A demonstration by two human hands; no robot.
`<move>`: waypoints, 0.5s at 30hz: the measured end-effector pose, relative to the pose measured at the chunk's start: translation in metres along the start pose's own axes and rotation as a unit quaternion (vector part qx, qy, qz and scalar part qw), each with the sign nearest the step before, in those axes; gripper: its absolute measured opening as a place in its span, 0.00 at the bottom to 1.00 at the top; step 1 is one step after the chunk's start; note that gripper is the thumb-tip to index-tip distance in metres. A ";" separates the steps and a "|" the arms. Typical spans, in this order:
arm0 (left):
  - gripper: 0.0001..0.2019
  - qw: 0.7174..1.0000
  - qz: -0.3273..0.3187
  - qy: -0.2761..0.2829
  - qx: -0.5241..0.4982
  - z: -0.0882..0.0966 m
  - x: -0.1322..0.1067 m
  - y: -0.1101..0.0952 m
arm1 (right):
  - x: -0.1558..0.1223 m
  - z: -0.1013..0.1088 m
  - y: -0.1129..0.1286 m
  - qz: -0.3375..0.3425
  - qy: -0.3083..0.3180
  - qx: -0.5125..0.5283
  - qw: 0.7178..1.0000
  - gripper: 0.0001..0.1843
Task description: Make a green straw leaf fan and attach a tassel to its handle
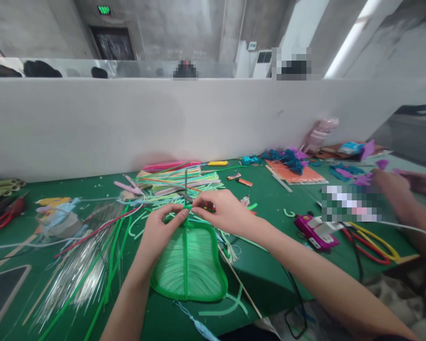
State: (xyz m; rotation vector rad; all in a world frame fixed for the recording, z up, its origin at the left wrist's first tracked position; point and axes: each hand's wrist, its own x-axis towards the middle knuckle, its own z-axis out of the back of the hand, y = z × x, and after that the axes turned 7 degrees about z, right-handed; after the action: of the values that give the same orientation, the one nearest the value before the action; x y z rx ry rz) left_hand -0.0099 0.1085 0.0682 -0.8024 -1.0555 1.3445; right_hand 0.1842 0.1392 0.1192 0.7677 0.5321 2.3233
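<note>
A green leaf-shaped fan (202, 260), with a fuzzy rim, a centre rib and pale veined panels, lies at the front middle of the table. My left hand (165, 222) pinches its top end between thumb and index finger. From the other side my right hand (216, 207) closes its fingertips on the same green end, so the two hands almost touch. Just beyond the fingertips, a thin grey metal tool (186, 182) points away from me. Behind the hands lies a pile of pastel fuzzy stems (170, 182).
Clear thin rods (88, 255) and long green stems lie at left, near a phone-like slab (3, 298). A purple glue gun (317, 232) and its cable are at right. Beyond it, a co-worker's hands (394, 182) handle purple pieces. A white partition (128, 123) borders the back.
</note>
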 end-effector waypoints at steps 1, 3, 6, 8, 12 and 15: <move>0.13 1.000 -0.009 -0.010 0.007 -0.001 -0.001 0.000 | -0.001 0.000 0.000 0.000 -0.002 0.008 1.000 0.04; 0.12 0.999 -0.030 -0.038 0.024 -0.003 -0.002 0.000 | -0.001 -0.001 0.000 0.001 -0.006 0.023 1.000 0.04; 0.11 0.995 -0.060 -0.069 0.043 -0.007 -0.004 0.002 | -0.002 0.000 0.002 0.007 -0.005 0.038 0.999 0.04; 0.12 0.994 -0.066 -0.066 0.048 -0.008 -0.003 0.003 | -0.001 0.002 0.003 0.001 0.002 0.047 0.999 0.05; 0.16 0.998 -0.043 0.005 0.049 0.001 0.008 0.008 | 0.002 0.005 -0.006 -0.042 0.006 0.086 0.995 0.05; 0.22 0.998 0.003 0.053 0.045 0.012 0.014 0.019 | 0.006 -0.001 -0.025 -0.070 0.013 0.109 0.991 0.04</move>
State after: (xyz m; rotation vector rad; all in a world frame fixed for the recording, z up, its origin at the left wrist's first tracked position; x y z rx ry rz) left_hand -0.0289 0.1230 0.0568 -0.8010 -0.9043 1.3316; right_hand 0.1910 0.1612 0.1072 0.7754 0.8359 2.1715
